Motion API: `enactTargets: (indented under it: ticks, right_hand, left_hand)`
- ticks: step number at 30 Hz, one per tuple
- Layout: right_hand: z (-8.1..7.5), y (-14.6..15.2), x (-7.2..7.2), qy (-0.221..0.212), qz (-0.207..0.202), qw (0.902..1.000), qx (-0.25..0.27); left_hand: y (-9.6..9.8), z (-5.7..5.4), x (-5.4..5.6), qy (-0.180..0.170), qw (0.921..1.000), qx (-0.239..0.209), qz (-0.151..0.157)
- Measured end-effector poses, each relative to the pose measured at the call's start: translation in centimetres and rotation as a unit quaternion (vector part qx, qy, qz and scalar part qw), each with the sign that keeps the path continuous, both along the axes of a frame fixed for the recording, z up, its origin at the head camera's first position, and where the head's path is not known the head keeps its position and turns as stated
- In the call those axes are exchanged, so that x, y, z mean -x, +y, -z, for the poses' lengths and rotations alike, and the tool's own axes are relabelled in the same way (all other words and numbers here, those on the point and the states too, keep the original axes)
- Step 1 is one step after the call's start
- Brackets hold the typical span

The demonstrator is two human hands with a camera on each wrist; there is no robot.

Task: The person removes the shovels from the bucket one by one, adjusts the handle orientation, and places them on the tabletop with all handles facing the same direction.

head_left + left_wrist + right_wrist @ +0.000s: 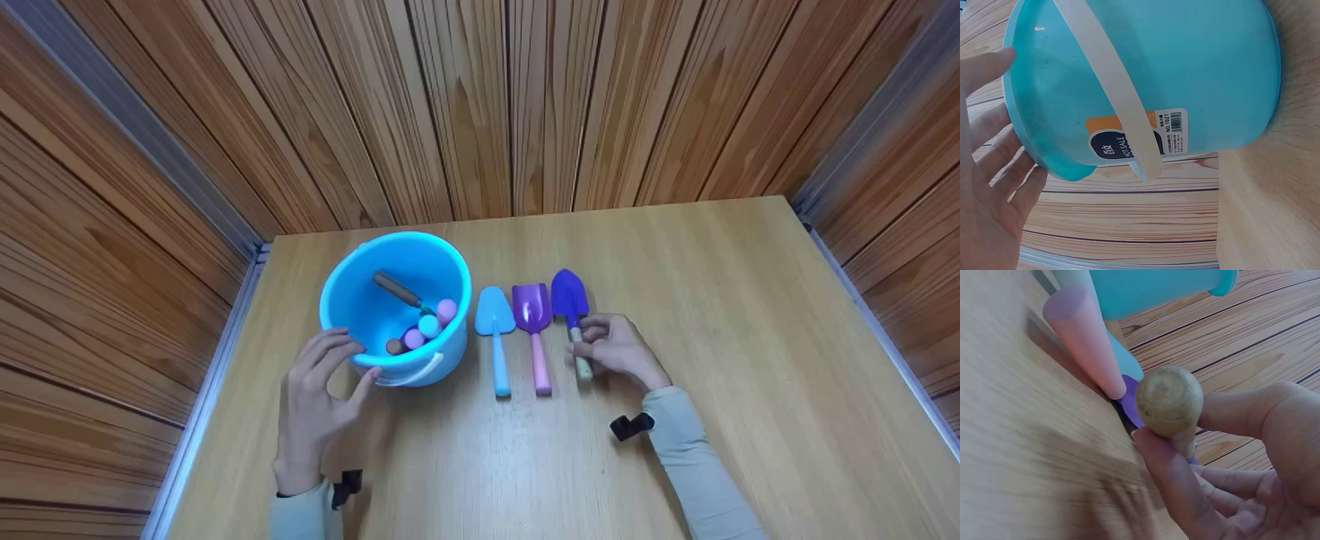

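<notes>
The right hand has its grip nearly closed, thumb and fingers pinching the pale handle of the dark violet trowel, which lies right of centre in the head frame with its blade pointing up. The left hand, at lower left, is spread wide, its fingertips and thumb resting at the near-left rim of the blue bucket. Just right of the bucket on the counter are a light blue trowel and a pink-purple shovel, side by side. Only the head view looks into the bucket: a brown handle leans at its centre, above a pink ball, a turquoise ball, a lilac ball and a brown ball. The left wrist view alone reads the sticker marked NO.1021, partly crossed by the white bail. The right wrist view brings the violet trowel's rounded handle end, at mid-frame, face-on between the digits, with most of its blade hidden; whether that blade touches the surface below I cannot tell.
</notes>
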State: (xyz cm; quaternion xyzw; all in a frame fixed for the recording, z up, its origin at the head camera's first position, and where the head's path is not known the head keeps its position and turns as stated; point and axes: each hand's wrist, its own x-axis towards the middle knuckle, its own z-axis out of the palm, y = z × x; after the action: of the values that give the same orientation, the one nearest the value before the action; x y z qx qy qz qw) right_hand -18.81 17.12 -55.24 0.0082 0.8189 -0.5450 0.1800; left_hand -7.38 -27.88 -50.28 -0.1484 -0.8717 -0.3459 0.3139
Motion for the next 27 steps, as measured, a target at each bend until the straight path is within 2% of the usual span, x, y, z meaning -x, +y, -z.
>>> enactTargets:
  ticks: [6,22,27]
  right_hand:
    - [0.57,-0.28,-0.18,-0.045,0.0,0.9989,0.013]
    - [0.59,-0.36,-0.24,-0.054,-0.007,0.9985,0.0]
    - [0.45,-0.31,-0.33,-0.048,-0.012,0.9983,-0.03]
  left_hand:
    - [0.03,-0.14,-0.17,-0.008,1.0,-0.003,-0.003]
    - [0.06,-0.09,0.07,-0.009,0.9999,-0.007,-0.001]
    - [0.05,0.02,0.14,-0.005,1.0,-0.005,-0.002]
